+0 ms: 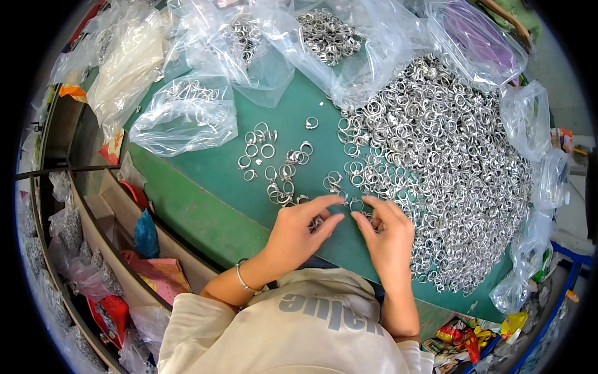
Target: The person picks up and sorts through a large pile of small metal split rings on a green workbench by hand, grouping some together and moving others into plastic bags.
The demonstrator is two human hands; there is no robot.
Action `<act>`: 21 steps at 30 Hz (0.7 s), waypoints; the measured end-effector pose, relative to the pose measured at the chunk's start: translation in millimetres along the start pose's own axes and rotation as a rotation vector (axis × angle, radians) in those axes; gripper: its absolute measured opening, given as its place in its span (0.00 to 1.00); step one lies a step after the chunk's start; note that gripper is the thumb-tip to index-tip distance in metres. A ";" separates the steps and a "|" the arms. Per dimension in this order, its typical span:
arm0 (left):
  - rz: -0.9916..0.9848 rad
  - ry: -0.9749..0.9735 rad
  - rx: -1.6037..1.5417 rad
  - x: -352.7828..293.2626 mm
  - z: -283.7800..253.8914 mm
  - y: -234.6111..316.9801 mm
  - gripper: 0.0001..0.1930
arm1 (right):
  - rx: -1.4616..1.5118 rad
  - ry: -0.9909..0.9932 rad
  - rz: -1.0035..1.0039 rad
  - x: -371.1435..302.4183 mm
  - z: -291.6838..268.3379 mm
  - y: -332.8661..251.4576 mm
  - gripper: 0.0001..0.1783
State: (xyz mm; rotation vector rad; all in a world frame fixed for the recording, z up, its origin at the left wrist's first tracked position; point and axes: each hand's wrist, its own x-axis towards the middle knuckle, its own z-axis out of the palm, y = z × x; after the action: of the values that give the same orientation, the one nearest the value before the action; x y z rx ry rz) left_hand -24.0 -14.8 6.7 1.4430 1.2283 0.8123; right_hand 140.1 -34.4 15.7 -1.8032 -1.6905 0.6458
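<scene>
My left hand (300, 228) is curled at the near middle of the green table (218, 187). Several silver rings (316, 223) show between its thumb and index finger, against the palm. Facing it, my right hand (389, 235) has thumb and index finger bent around a single ring (356, 204); its other fingers are curled and partly hidden. Just beyond my fingertips lie more loose rings (332, 181). Left of these, small groups of rings (283, 181) are spread on the table top. A big heap of silver rings (455, 168) covers the right side, reaching close to my right hand.
Clear plastic bags (187, 118) holding rings line the far edge, with a ring pile (329, 36) on one. A purple item (479, 40) in plastic sits far right. Left stand shelves (118, 227) with bagged goods and a blue bag (146, 235). Colourful wrappers (461, 336) lie lower right.
</scene>
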 end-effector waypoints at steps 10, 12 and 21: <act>0.209 0.023 0.388 10.4 2.1 -6.9 0.07 | 0.884 -0.088 0.201 8.2 -7.8 14.1 0.04; 0.210 0.014 0.411 9.3 2.6 -5.8 0.08 | 1.357 -0.126 0.425 6.7 -12.5 14.4 0.09; 0.253 -0.114 0.685 16.8 9.6 -8.3 0.09 | 1.656 -0.202 0.391 2.2 -16.5 33.0 0.09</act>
State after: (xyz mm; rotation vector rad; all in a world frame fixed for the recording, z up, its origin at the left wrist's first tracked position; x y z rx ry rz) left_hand -13.1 -1.7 -5.6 2.1988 1.3156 0.4703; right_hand 175.4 -34.6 4.6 -0.7434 -0.3442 1.7060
